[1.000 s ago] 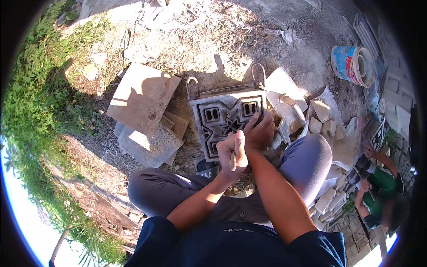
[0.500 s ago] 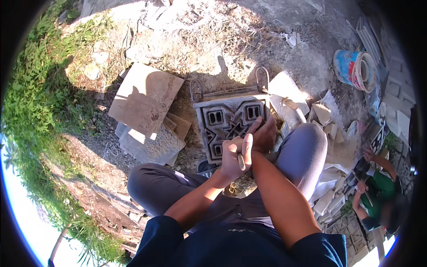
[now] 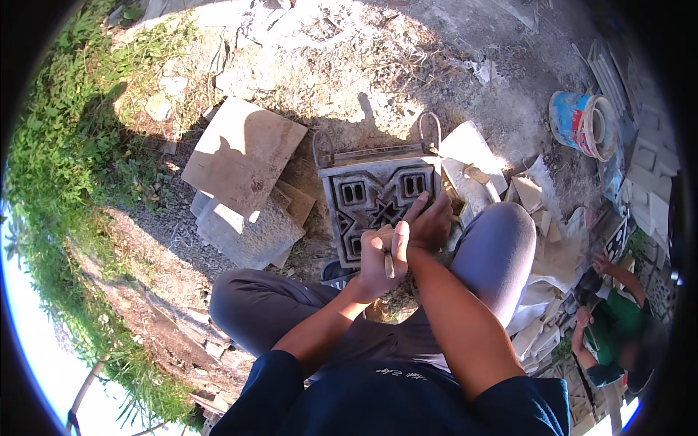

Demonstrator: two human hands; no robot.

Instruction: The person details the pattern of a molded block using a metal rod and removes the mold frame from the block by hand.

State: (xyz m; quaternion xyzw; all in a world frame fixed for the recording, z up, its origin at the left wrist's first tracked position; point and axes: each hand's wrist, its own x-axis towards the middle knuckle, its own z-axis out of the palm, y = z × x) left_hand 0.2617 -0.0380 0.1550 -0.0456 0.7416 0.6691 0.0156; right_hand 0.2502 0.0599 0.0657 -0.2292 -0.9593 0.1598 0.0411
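Note:
A grey square block [image 3: 378, 190] with a raised geometric pattern and rectangular holes stands tilted in front of me, between my knees. My right hand [image 3: 430, 221] grips its lower right edge, with a finger lying on the patterned face. Close beside it, my left hand [image 3: 376, 263] is closed around a thin stick-like tool [image 3: 390, 266], whose end pokes out of the fist. The tool's other end is hidden by my hands. Two bent metal loops [image 3: 430, 131] rise behind the block's top edge.
Flat stone slabs [image 3: 243, 156] lie stacked at the left. Broken pale pieces [image 3: 527, 192] and sheeting are at the right, below a blue and white bucket [image 3: 582, 123]. Another person in green [image 3: 618, 323] works at the lower right. Green plants [image 3: 62, 160] line the left side.
The view has shifted slightly. My left hand and its tool have tilted a little beside the block; my right hand stays on the block's edge.

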